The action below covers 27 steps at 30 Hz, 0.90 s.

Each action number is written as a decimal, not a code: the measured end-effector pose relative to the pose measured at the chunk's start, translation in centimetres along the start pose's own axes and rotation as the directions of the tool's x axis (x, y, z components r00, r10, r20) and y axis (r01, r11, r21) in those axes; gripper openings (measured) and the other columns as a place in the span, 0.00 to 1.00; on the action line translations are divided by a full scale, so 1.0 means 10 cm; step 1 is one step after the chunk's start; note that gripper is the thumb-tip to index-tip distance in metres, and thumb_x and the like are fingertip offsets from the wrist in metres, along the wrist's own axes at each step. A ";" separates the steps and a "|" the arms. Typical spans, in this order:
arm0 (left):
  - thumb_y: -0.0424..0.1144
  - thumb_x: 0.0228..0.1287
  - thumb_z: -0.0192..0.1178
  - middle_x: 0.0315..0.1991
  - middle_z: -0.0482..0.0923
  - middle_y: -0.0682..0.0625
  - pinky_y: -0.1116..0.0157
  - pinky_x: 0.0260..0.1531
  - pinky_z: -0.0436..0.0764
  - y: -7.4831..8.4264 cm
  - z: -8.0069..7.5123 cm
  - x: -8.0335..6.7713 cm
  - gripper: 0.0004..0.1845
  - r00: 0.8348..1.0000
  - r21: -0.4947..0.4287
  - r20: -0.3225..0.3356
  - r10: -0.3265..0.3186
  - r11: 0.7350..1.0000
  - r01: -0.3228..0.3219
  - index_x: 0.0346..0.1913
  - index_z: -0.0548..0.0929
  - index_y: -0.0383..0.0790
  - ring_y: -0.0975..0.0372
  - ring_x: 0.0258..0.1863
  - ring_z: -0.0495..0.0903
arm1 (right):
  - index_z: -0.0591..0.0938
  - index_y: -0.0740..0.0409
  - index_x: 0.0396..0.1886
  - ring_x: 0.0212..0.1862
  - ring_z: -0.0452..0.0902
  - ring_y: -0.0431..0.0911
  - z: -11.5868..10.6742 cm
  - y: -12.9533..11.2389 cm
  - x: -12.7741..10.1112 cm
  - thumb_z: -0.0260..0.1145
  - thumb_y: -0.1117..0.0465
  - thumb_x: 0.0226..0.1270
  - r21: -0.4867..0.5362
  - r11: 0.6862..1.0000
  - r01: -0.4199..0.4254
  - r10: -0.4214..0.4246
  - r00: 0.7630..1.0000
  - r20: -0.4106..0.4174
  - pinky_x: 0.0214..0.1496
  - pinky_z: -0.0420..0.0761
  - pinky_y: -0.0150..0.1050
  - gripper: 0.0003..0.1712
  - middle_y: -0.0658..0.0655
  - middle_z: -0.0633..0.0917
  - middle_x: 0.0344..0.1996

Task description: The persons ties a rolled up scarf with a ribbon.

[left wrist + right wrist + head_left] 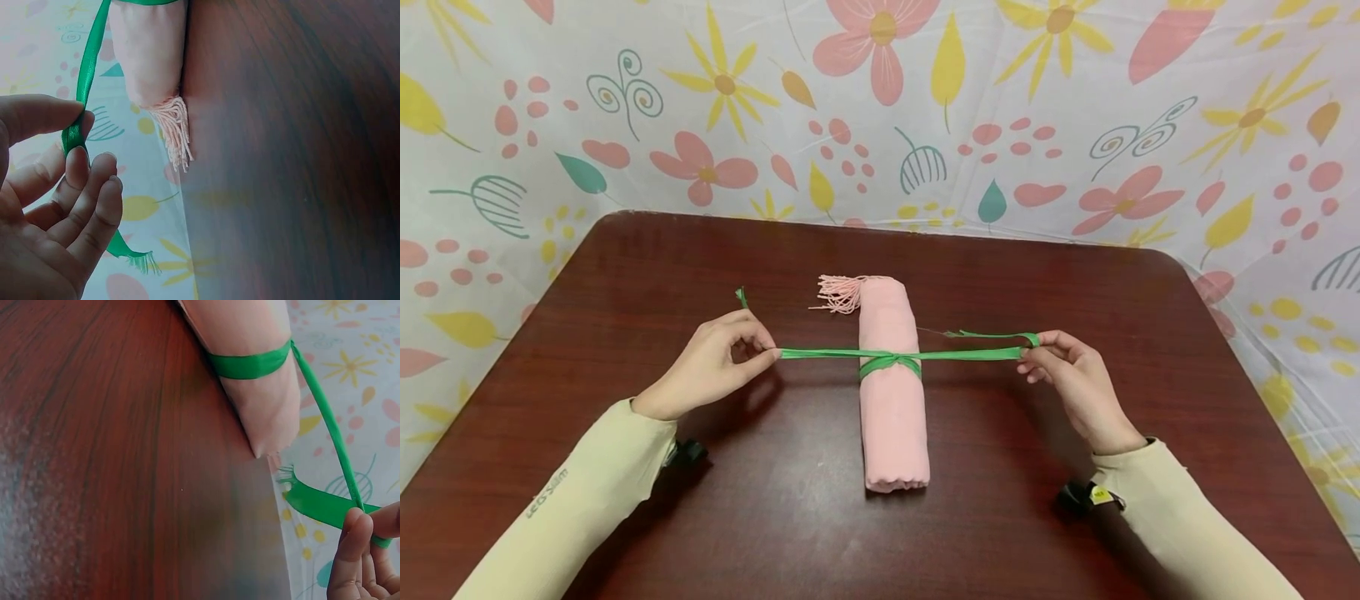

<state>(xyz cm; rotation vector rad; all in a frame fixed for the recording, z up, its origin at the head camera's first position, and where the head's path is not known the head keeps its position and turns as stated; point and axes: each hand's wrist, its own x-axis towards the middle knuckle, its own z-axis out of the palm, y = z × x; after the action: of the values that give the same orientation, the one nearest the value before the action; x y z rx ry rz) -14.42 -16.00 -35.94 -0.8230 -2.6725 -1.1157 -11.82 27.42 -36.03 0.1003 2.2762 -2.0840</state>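
A rolled pink cloth point(893, 425) with a fringe point(841, 294) at its far end lies lengthwise on the table. Round its middle runs a green ribbon point(962, 356), crossed over on top, its two ends drawn out sideways and taut. My left hand point(711, 362) pinches one end between thumb and forefinger; a frayed tail point(128, 249) hangs past the fingers in the left wrist view. On the other side my right hand point(1075, 379) pinches the opposite end, whose frayed tail point(319, 503) folds back toward the roll. Both hands are held apart from the cloth.
The dark brown wooden table point(820, 542) reaches back to a white curtain point(880, 150) printed with flowers and leaves. A dark wrist device point(688, 457) shows under the left sleeve, and another point(1075, 498) by the right sleeve.
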 end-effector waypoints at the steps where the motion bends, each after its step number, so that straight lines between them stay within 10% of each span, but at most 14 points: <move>1: 0.34 0.57 0.67 0.29 0.73 0.59 0.70 0.26 0.72 0.00 0.00 0.00 0.06 1.000 0.000 -0.003 0.000 1.000 0.000 0.29 0.81 0.48 0.67 0.26 0.70 | 0.73 0.68 0.42 0.30 0.82 0.39 0.00 0.00 0.00 0.62 0.66 0.66 0.012 1.000 -0.005 0.005 1.000 -0.001 0.34 0.80 0.30 0.11 0.47 0.86 0.28; 27: 0.34 0.58 0.67 0.28 0.73 0.58 0.69 0.26 0.72 -0.06 0.01 0.01 0.04 1.000 0.018 0.024 -0.012 1.000 0.012 0.30 0.82 0.46 0.67 0.26 0.70 | 0.77 0.60 0.34 0.32 0.83 0.40 -0.10 -0.06 0.02 0.63 0.62 0.68 0.249 0.968 0.026 -0.014 0.999 -0.050 0.33 0.80 0.28 0.06 0.52 0.85 0.30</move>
<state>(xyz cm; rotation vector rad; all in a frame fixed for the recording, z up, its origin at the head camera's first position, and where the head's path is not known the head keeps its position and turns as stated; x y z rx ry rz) -14.83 -16.20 -36.33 -0.8237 -2.7066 -1.0896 -12.06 28.42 -35.40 0.1386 2.0343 -2.3949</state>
